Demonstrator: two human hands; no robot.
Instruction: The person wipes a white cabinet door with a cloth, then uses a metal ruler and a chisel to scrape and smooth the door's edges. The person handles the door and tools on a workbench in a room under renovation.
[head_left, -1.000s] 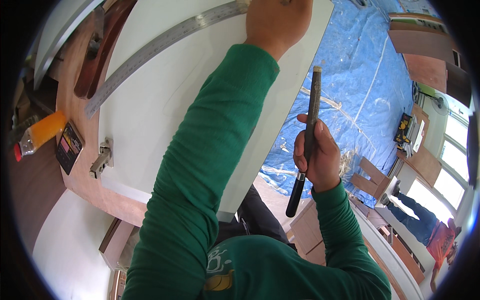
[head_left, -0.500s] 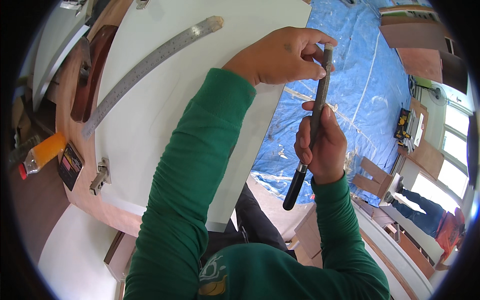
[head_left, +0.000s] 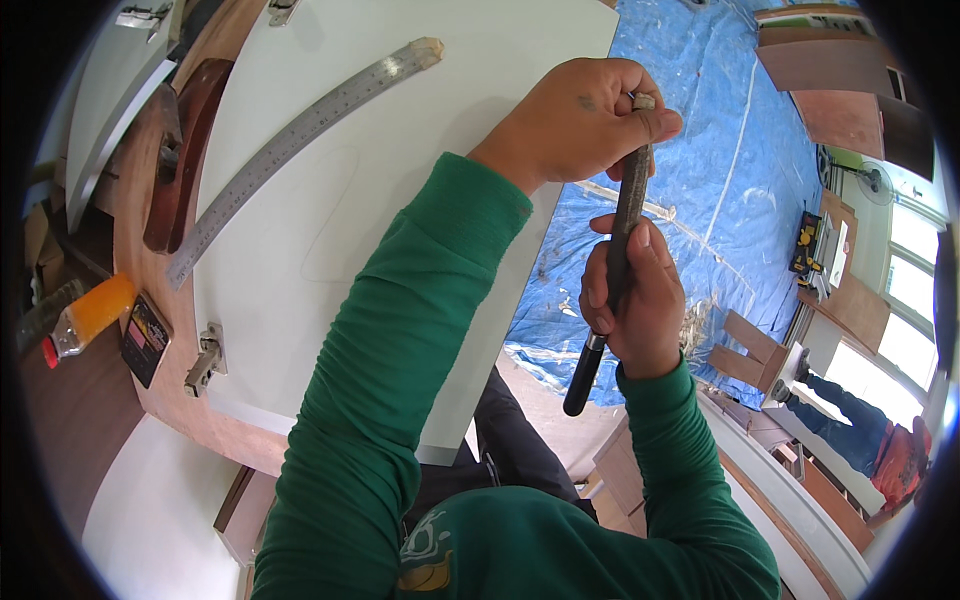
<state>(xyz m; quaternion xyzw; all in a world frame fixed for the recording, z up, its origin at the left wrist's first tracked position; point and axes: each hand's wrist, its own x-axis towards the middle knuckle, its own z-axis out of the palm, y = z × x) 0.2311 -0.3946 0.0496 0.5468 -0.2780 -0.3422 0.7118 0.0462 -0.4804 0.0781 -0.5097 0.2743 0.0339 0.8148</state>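
I hold a long grey-brown rod-like tool with a black handle [head_left: 582, 375], perhaps a file, over the right edge of a white board [head_left: 380, 130]. My left hand [head_left: 580, 120] is closed on its pale top end; my right hand [head_left: 640, 305] grips it lower, just above the handle. A steel ruler [head_left: 300, 140] lies on the board to the left. A metal hinge [head_left: 210, 362] is fixed near the board's lower left. Left of the board lie a wooden hand plane [head_left: 195, 130], a bottle of orange drink [head_left: 90, 312] and a dark phone [head_left: 145, 340].
The board rests on a plywood surface [head_left: 240, 440]. A blue tarp [head_left: 720, 230] covers the floor to the right, with wooden panels [head_left: 820, 60], a yellow-and-black tool [head_left: 808, 242] and a fan [head_left: 873, 183] beyond. Another person [head_left: 870, 445] stands at the far right.
My left hand has moved from the ruler's end on the board, to the right and down, and has taken hold of the tool's top. The tool stays in my right hand.
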